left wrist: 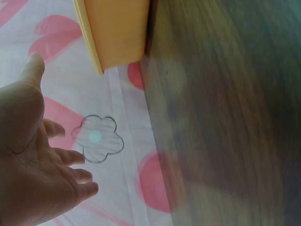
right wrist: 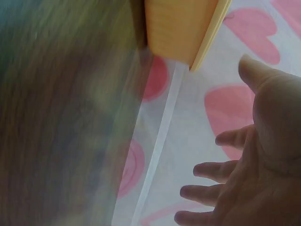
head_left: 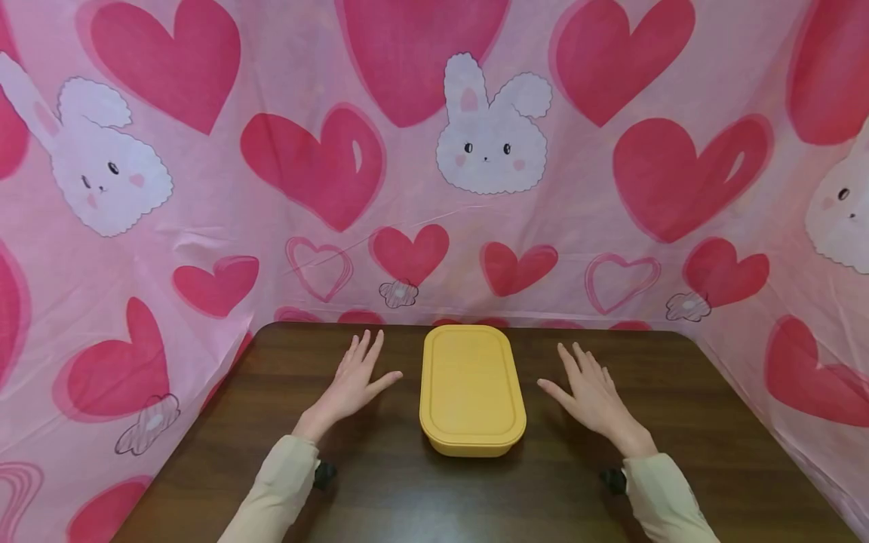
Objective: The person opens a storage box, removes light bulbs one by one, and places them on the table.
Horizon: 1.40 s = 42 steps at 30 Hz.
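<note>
A yellow rectangular food container point(head_left: 471, 385) with rounded corners stands lengthwise on the table, its lid on top. To its left, my left hand point(head_left: 353, 383) is held with fingers spread, apart from the container and holding nothing. On the other side my right hand point(head_left: 591, 392) mirrors it, fingers extended and also apart from the container. The left wrist view shows the container's side wall point(left wrist: 117, 33) beyond the left thumb. In the right wrist view the yellow wall point(right wrist: 176, 28) appears past the right hand point(right wrist: 263, 155). What the container holds is hidden.
The dark brown wooden table point(head_left: 421, 501) has rounded far corners. A pink cloth point(head_left: 421, 181) printed with hearts and rabbits hangs behind the table and along both sides. A small black device point(head_left: 326, 475) sits at the left wrist, another black device point(head_left: 614, 480) at the right.
</note>
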### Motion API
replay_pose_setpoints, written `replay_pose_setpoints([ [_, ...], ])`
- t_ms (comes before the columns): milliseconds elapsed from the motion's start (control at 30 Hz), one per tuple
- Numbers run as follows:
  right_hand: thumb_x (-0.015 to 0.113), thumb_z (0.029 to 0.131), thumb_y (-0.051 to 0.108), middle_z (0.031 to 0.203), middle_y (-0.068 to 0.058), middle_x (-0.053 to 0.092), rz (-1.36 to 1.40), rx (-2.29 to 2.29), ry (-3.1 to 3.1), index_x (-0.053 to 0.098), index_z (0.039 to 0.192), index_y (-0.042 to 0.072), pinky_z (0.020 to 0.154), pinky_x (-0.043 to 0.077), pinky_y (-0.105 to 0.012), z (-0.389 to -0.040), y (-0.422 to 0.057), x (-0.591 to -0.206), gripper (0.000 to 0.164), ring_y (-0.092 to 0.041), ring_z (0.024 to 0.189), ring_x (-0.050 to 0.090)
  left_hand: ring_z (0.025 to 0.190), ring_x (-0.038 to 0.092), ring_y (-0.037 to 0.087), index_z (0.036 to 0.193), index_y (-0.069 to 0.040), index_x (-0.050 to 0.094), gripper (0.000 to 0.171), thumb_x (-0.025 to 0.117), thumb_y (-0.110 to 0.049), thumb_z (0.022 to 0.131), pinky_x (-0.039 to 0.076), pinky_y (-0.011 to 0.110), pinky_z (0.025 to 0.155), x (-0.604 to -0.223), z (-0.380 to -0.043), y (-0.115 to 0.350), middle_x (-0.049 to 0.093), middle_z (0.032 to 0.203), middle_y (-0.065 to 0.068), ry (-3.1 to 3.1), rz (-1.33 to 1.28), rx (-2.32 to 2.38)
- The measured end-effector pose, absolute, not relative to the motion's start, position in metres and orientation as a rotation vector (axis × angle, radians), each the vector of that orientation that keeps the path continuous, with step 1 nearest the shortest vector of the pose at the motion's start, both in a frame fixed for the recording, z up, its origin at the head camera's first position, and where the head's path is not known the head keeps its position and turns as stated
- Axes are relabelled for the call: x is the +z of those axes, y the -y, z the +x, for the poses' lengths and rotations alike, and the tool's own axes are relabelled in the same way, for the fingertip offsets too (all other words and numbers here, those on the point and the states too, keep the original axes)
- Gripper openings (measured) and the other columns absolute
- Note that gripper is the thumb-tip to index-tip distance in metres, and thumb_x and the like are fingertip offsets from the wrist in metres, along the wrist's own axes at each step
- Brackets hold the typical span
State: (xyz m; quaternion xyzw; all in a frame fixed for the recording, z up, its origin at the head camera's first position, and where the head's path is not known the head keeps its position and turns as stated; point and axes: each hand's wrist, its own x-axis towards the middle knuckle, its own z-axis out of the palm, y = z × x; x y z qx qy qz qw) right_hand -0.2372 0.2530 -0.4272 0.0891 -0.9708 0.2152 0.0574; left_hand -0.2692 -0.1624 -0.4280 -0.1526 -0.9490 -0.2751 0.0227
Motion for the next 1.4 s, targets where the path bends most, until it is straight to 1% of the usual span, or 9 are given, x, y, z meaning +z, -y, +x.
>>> replay_pose_setpoints([
  [200,0.06,0.095,0.049,0.156,-0.033,0.028,0.336,0.748,2.888,0.026,0.153,-0.004,0.111,0.029,-0.073,-0.229,-0.244,-0.428,0.085,-0.053,0.141,0.031,0.155,0.011,0.04,0.158,-0.002,0.017,0.096,0.066,-0.05,0.091,0.016,0.059,0.124,-0.427,-0.268,0.153,0.014,0.166,0.02,2.909,-0.482,-1.011],
  [333,0.062,0.095,0.044,0.149,-0.033,0.038,0.359,0.787,2.865,0.032,0.149,-0.008,0.11,0.036,-0.067,-0.228,-0.24,-0.431,0.081,-0.051,0.137,0.039,0.153,0.021,0.039,0.156,-0.001,0.024,0.093,0.067,-0.05,0.09,0.022,0.059,0.123,-0.428,-0.266,0.147,0.024,0.164,0.02,2.88,-0.47,-1.07],
  [467,0.062,0.096,0.043,0.144,-0.032,0.046,0.352,0.803,2.868,0.036,0.147,-0.009,0.108,0.041,-0.064,-0.227,-0.235,-0.433,0.078,-0.048,0.131,0.047,0.148,0.033,0.039,0.152,-0.001,0.036,0.084,0.069,-0.046,0.09,0.03,0.058,0.12,-0.429,-0.264,0.142,0.037,0.158,0.021,2.832,-0.439,-1.131],
  [567,0.064,0.095,0.039,0.133,-0.029,0.056,0.358,0.817,2.839,0.041,0.143,-0.01,0.103,0.048,-0.061,-0.227,-0.231,-0.434,0.072,-0.044,0.121,0.056,0.14,0.047,0.038,0.146,0.0,0.046,0.074,0.072,-0.039,0.089,0.039,0.055,0.115,-0.429,-0.263,0.137,0.049,0.15,0.021,2.783,-0.419,-1.183],
  [633,0.066,0.094,0.034,0.122,-0.025,0.062,0.37,0.841,2.809,0.046,0.139,-0.011,0.098,0.053,-0.056,-0.227,-0.228,-0.434,0.066,-0.038,0.11,0.062,0.13,0.056,0.038,0.141,0.001,0.052,0.066,0.074,-0.033,0.089,0.047,0.053,0.108,-0.43,-0.263,0.134,0.056,0.142,0.022,2.739,-0.423,-1.211],
  [733,0.068,0.093,0.028,0.108,-0.018,0.067,0.375,0.892,2.773,0.054,0.132,-0.011,0.09,0.058,-0.049,-0.227,-0.224,-0.436,0.057,-0.029,0.096,0.065,0.12,0.064,0.038,0.136,0.002,0.057,0.059,0.076,-0.025,0.088,0.053,0.05,0.101,-0.43,-0.263,0.129,0.063,0.135,0.022,2.697,-0.412,-1.314],
  [933,0.068,0.093,0.025,0.095,-0.009,0.068,0.363,0.938,2.794,0.06,0.126,-0.01,0.084,0.06,-0.043,-0.226,-0.216,-0.438,0.049,-0.017,0.083,0.062,0.115,0.066,0.04,0.133,0.004,0.059,0.054,0.076,-0.019,0.087,0.055,0.05,0.098,-0.435,-0.264,0.119,0.065,0.13,0.024,2.689,-0.401,-1.461],
  [1233,0.067,0.094,0.026,0.095,-0.008,0.07,0.382,0.986,2.828,0.065,0.122,-0.006,0.083,0.059,-0.041,-0.224,-0.209,-0.44,0.042,-0.015,0.083,0.061,0.113,0.067,0.037,0.133,0.005,0.058,0.054,0.074,-0.021,0.089,0.056,0.048,0.097,-0.439,-0.266,0.11,0.065,0.13,0.024,2.732,-0.423,-1.488],
  [1400,0.066,0.095,0.024,0.098,-0.007,0.071,0.386,0.98,2.838,0.068,0.12,-0.001,0.079,0.06,-0.034,-0.225,-0.206,-0.439,0.036,-0.012,0.081,0.059,0.113,0.067,0.038,0.132,0.004,0.06,0.051,0.074,-0.019,0.089,0.056,0.047,0.097,-0.44,-0.267,0.106,0.066,0.129,0.023,2.721,-0.409,-1.523],
])
